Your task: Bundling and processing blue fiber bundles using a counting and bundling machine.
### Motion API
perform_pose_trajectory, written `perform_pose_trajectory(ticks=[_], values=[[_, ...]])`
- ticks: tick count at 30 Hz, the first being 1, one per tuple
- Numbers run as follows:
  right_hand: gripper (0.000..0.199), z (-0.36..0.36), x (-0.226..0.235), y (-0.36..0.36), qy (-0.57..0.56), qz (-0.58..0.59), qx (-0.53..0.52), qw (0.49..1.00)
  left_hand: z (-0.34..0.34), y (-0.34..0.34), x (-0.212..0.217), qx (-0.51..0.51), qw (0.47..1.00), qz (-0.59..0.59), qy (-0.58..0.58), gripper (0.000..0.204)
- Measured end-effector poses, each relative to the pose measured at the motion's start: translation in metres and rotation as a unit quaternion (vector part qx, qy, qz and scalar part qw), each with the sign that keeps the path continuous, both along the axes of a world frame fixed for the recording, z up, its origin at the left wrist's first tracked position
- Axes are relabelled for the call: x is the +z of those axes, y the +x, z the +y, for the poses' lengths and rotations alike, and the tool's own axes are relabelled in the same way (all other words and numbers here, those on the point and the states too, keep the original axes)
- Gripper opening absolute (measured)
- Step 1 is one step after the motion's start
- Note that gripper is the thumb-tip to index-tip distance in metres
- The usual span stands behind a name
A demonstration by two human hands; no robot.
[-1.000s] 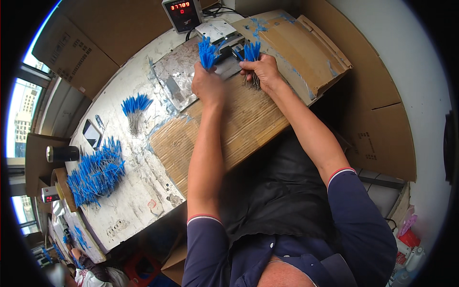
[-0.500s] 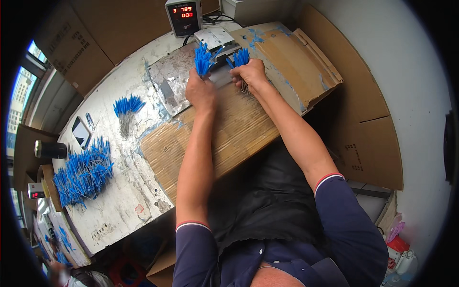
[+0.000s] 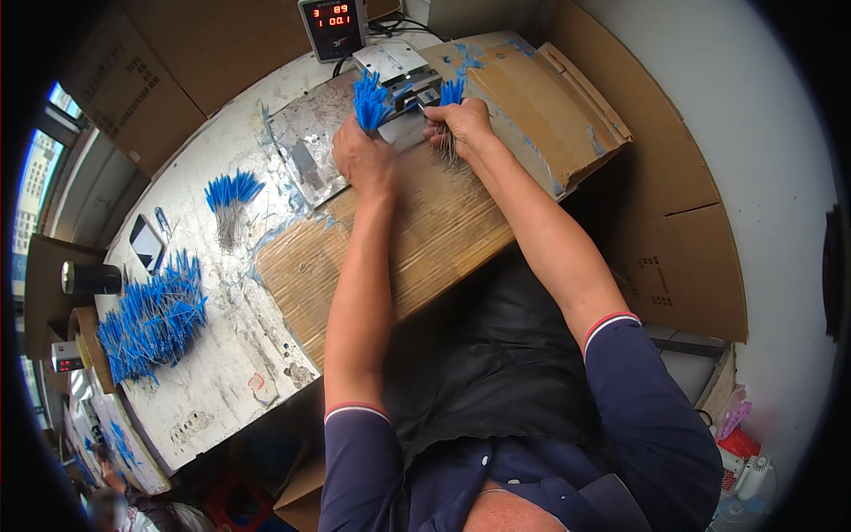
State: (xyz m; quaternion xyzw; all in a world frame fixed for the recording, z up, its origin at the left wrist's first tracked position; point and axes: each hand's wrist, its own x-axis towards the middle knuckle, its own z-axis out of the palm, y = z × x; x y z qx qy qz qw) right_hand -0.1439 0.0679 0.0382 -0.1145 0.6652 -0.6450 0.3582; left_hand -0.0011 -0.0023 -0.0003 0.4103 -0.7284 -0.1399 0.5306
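Observation:
My left hand is closed around a bundle of blue-tipped wires, its blue ends pointing up. To its right, my right hand grips a smaller bundle of blue-tipped wires whose thin silvery ends hang below the fingers. The thumb and forefinger of that hand are pinched together near a small metal fixture on the bench. A blue piece lies at the fixture between the two hands. Under both forearms is a tape-covered cardboard sheet.
A box with a red digital display stands behind the fixture. At left lie a small bunch of blue-tipped wires, a large pile of them, a phone and a dark cylinder. A cardboard box sits at right.
My right hand has shifted slightly, and its wire ends hang more spread out. The red display reads differently. Both bundles are still held, and the whole view has moved a little.

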Motion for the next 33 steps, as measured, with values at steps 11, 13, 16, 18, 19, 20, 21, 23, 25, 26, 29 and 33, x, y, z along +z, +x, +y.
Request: perform_pose_trajectory(ticks=[11,13,16,18,19,20,21,23,25,26,29,33], values=[[0.014,0.027,-0.019,0.003,-0.183,-0.069,0.051,0.979,0.004,0.004,0.002,-0.034,0.991,-0.093,0.092,0.016],[0.015,0.027,-0.020,0.002,-0.176,-0.058,0.063,0.981,0.005,0.002,0.003,-0.035,0.991,-0.087,0.093,0.017],[0.016,0.028,-0.017,0.003,-0.140,-0.012,0.087,0.986,0.007,0.001,0.005,-0.033,0.992,-0.082,0.095,0.017],[0.016,0.029,-0.014,0.004,-0.135,-0.018,0.080,0.988,0.008,0.002,0.006,-0.032,0.991,-0.082,0.097,0.016],[0.016,0.029,-0.014,0.006,-0.135,-0.018,0.080,0.987,0.008,0.002,0.007,-0.035,0.991,-0.088,0.096,0.016],[0.017,0.028,-0.014,0.008,-0.129,0.008,0.069,0.989,0.009,0.002,0.007,-0.038,0.990,-0.094,0.095,0.016],[0.018,0.028,-0.013,0.010,-0.123,0.034,0.058,0.990,0.009,0.002,0.006,-0.037,0.990,-0.094,0.095,0.016],[0.018,0.027,-0.012,0.017,-0.110,0.079,0.047,0.990,0.009,0.001,0.005,-0.044,0.994,-0.079,0.066,0.015],[0.018,0.026,-0.012,0.018,-0.098,0.125,0.035,0.987,0.009,0.001,0.003,-0.054,0.994,-0.083,0.038,0.016],[0.018,0.027,-0.011,0.017,-0.096,0.110,0.034,0.989,0.008,0.002,0.003,-0.064,0.994,-0.087,0.009,0.017],[0.019,0.026,-0.007,0.016,-0.086,0.084,0.035,0.992,0.008,0.003,0.002,-0.053,0.992,-0.118,-0.005,0.016],[0.023,0.021,-0.007,0.012,-0.072,0.086,0.030,0.993,0.010,0.003,0.009,-0.027,0.990,-0.110,0.089,0.013]])
